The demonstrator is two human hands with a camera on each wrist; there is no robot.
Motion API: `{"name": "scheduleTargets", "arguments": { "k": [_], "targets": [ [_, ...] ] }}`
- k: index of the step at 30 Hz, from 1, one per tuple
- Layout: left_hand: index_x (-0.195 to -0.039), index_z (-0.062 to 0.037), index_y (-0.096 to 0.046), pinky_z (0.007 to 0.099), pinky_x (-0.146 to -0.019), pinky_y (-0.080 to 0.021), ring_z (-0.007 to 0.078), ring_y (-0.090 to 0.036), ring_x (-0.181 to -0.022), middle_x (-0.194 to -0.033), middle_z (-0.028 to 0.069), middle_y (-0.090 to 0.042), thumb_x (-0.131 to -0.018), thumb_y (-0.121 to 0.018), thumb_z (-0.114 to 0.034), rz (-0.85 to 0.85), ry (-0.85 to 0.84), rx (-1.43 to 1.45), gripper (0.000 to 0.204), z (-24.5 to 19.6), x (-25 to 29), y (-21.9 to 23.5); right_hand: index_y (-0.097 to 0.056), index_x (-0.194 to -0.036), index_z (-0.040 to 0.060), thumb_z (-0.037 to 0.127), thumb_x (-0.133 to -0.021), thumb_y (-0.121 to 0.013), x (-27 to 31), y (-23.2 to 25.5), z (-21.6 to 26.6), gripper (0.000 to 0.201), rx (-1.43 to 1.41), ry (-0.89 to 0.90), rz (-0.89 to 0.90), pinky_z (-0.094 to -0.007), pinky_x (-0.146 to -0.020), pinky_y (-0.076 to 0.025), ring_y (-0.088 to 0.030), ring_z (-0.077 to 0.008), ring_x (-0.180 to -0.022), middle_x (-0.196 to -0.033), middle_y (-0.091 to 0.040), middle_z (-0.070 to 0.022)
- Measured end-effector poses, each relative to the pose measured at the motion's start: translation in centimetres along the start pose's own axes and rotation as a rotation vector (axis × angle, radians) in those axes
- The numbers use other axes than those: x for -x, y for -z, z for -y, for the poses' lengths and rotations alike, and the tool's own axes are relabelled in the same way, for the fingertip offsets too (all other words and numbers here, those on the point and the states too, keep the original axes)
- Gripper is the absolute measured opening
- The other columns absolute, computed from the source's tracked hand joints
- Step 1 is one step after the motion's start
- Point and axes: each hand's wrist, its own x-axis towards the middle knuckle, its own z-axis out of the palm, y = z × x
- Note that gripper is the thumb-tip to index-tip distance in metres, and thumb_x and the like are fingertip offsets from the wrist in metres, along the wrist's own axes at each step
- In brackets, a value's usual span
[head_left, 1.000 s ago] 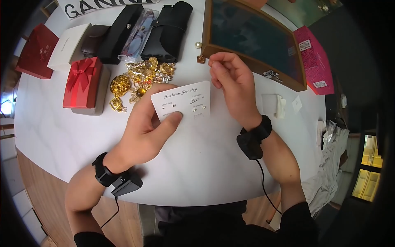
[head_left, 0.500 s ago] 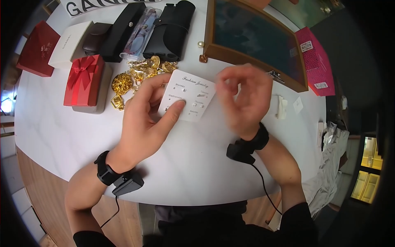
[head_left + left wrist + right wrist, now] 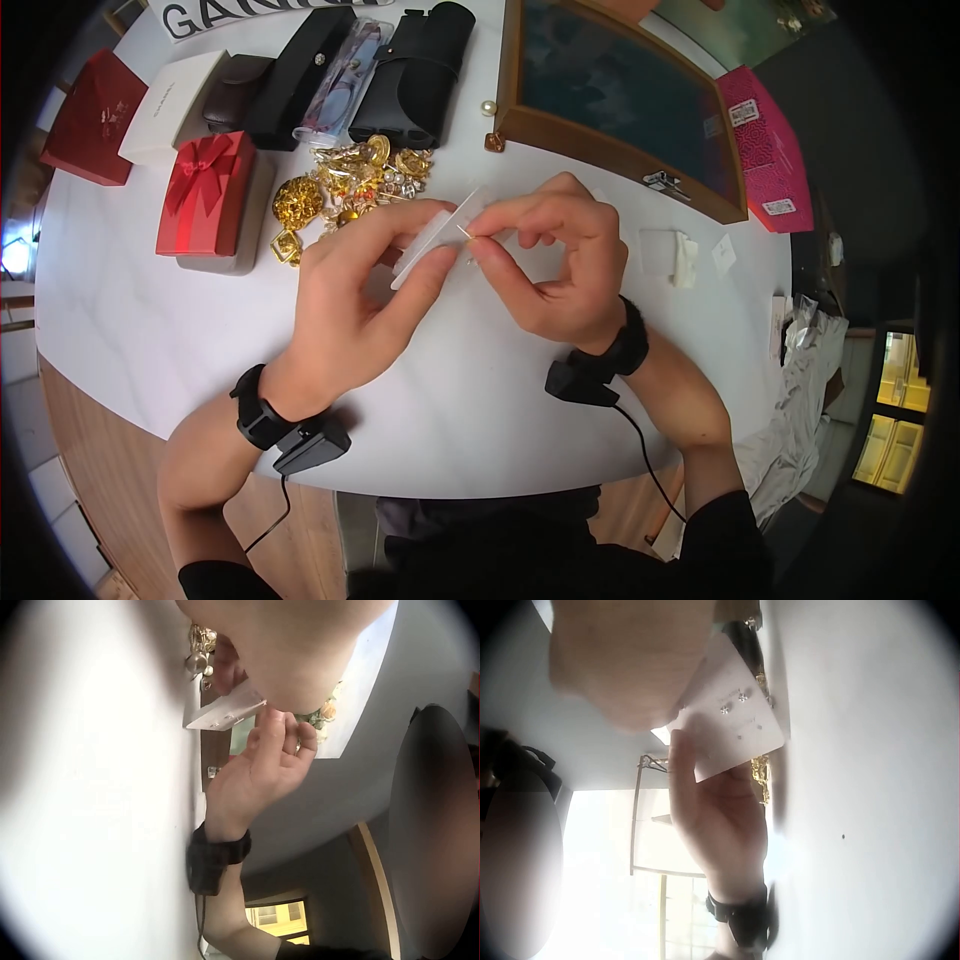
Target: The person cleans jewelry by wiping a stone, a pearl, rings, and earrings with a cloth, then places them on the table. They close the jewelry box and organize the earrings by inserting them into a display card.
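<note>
My left hand (image 3: 360,300) grips a white earring card (image 3: 432,245) between thumb and fingers, tilted so that its edge faces up in the head view. Small stud earrings (image 3: 742,697) sit on the card's face in the right wrist view, beside some bare holes. Thumb and index finger of my right hand (image 3: 560,265) pinch a tiny, thin gold-coloured piece (image 3: 464,232) right at the card's face. Its far end is hidden by the fingertips. In the left wrist view, the right hand (image 3: 259,769) meets the card near one edge.
Gold jewellery (image 3: 345,180) lies heaped beyond the left hand, beside a red gift box (image 3: 205,215). Glasses cases (image 3: 410,90) stand at the back. A wooden glass-topped case (image 3: 620,90) fills the back right, with a brown charm (image 3: 494,142) and a pearl (image 3: 488,107) near its corner.
The card has turned from facing up to nearly edge-on in the left hand. My right hand has come down and left to the card, its thumb and index finger now pinching the tiny gold-coloured piece there.
</note>
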Motion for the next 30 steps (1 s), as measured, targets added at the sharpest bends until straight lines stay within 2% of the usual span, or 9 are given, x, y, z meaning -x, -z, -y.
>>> {"name": "scheduleTargets", "arguments": {
  "k": [3,8,15,17,18,20,24,26,30],
  "targets": [
    [-0.112,0.0013,-0.069,0.0284,-0.070,-0.052,0.0184,-0.066,-0.077,-0.092,0.0119,-0.071,-0.089,-0.073,-0.002,0.006,-0.059,-0.082,0.024,-0.41,-0.29,0.42,-0.045,-0.111,0.0072,-0.012,-0.076,-0.077,0.07,-0.26,0.07,0.052,-0.036,-0.026,-0.012,-0.0220,-0.061,-0.042,-0.046,-0.0101,-0.070,-0.093,-0.075,-0.0094],
    [-0.109,0.0014,-0.070,0.0301,-0.068,-0.051,0.0246,-0.064,-0.077,-0.096,0.0128,-0.067,-0.087,-0.074,-0.001,-0.025,-0.293,-0.311,0.023,-0.18,-0.84,0.69,-0.044,-0.109,0.0067,-0.013,-0.076,-0.077,-0.01,-0.18,0.12,0.051,-0.065,-0.028,-0.004,-0.0221,-0.061,-0.041,-0.045,-0.0101,-0.069,-0.093,-0.075,-0.0104],
    [-0.104,-0.0002,-0.071,0.0290,-0.061,-0.050,0.0232,-0.065,-0.076,-0.095,0.0116,-0.067,-0.084,-0.077,-0.002,-0.062,-0.261,-0.351,0.021,-0.83,-0.73,0.81,-0.043,-0.106,0.0077,-0.010,-0.078,-0.077,-0.34,0.10,0.11,0.048,-0.085,-0.076,0.009,-0.0225,-0.058,-0.036,-0.043,-0.0096,-0.066,-0.091,-0.075,-0.0091],
    [-0.102,-0.0006,-0.071,0.0278,-0.058,-0.049,0.0222,-0.064,-0.075,-0.094,0.0113,-0.067,-0.083,-0.078,-0.002,-0.068,-0.316,-0.356,0.021,-0.61,-0.77,0.89,-0.043,-0.106,0.0078,-0.009,-0.078,-0.077,-0.54,0.17,0.06,0.047,-0.080,-0.045,0.006,-0.0225,-0.058,-0.036,-0.043,-0.0098,-0.065,-0.091,-0.075,-0.0078],
    [-0.102,-0.0006,-0.071,0.0278,-0.058,-0.049,0.0222,-0.064,-0.075,-0.094,0.0113,-0.067,-0.083,-0.078,-0.002,-0.069,-0.315,-0.355,0.021,-0.63,-0.77,0.95,-0.043,-0.106,0.0078,-0.009,-0.078,-0.077,-0.55,0.12,0.04,0.047,-0.081,-0.045,0.007,-0.0225,-0.058,-0.036,-0.043,-0.0098,-0.065,-0.091,-0.075,-0.0078],
    [-0.102,-0.0007,-0.071,0.0281,-0.058,-0.049,0.0222,-0.064,-0.075,-0.094,0.0113,-0.067,-0.083,-0.077,-0.001,-0.042,-0.299,-0.361,0.021,-0.77,-0.82,1.09,-0.057,-0.103,0.0081,-0.002,-0.079,-0.079,-0.61,0.00,0.04,0.034,-0.102,-0.068,-0.042,-0.0252,-0.055,-0.043,-0.050,-0.0140,-0.062,-0.089,-0.070,-0.0006],
    [-0.102,-0.0010,-0.071,0.0297,-0.060,-0.050,0.0232,-0.064,-0.076,-0.095,0.0111,-0.066,-0.082,-0.077,0.000,-0.044,-0.307,-0.367,0.021,-0.82,-0.87,1.05,-0.057,-0.103,0.0084,-0.002,-0.078,-0.079,-0.63,0.18,0.20,0.035,-0.051,-0.065,-0.009,-0.0256,-0.054,-0.043,-0.050,-0.0147,-0.063,-0.090,-0.070,0.0001],
    [-0.102,-0.0012,-0.071,0.0312,-0.062,-0.051,0.0249,-0.065,-0.077,-0.095,0.0111,-0.066,-0.081,-0.077,0.000,-0.043,-0.328,-0.381,0.022,-0.77,-0.88,1.08,-0.052,-0.106,0.0080,-0.005,-0.077,-0.081,-0.63,0.21,0.14,0.042,0.023,-0.019,0.015,-0.0220,-0.053,-0.035,-0.047,-0.0093,-0.063,-0.091,-0.075,-0.0025],
    [-0.102,-0.0014,-0.071,0.0320,-0.064,-0.051,0.0260,-0.065,-0.079,-0.095,0.0113,-0.066,-0.080,-0.078,0.001,-0.039,-0.319,-0.370,0.023,-0.86,-0.73,1.10,-0.057,-0.107,0.0080,-0.004,-0.077,-0.082,-0.66,0.13,0.63,0.041,0.073,-0.014,-0.003,-0.0222,-0.053,-0.037,-0.048,-0.0101,-0.062,-0.089,-0.074,-0.0009]
  ]
}}
